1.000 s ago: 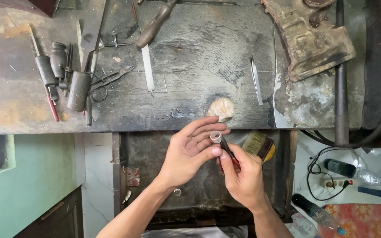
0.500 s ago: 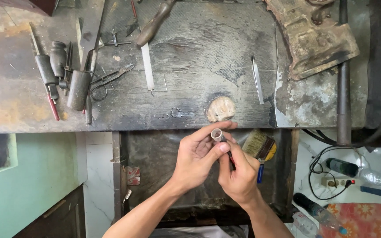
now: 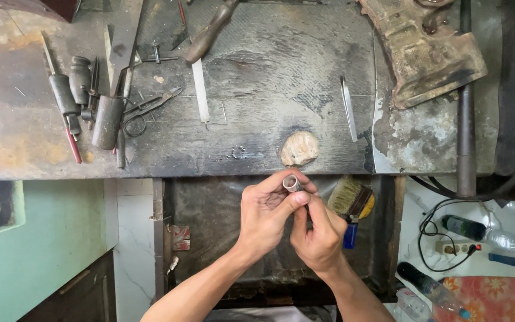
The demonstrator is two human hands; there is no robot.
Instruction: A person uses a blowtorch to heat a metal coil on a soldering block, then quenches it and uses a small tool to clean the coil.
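My left hand [image 3: 267, 214] pinches a small silvery metal ring [image 3: 291, 183] between thumb and forefinger, just below the front edge of the dark workbench [image 3: 251, 89]. My right hand [image 3: 317, 235] is closed right beside it, fingers pressed against the left thumb under the ring. In the earlier frames it held a thin dark tool; here that tool is hidden by the fingers. A pale rounded wooden peg [image 3: 299, 148] sticks out of the bench edge just above the ring.
On the bench lie files and handled tools [image 3: 84, 101], small scissors [image 3: 144, 110], a flat metal strip [image 3: 199, 98] and a thin blade [image 3: 348, 107]. A rusty metal block [image 3: 427, 48] sits far right. A brush [image 3: 353, 200] hangs below; bottles [image 3: 478, 232] and a power strip [image 3: 448, 245] lie on the floor.
Both hands have drawn closer together and shifted slightly right and down. The thin dark tool seen in my right hand a second ago is now covered by the fingers.
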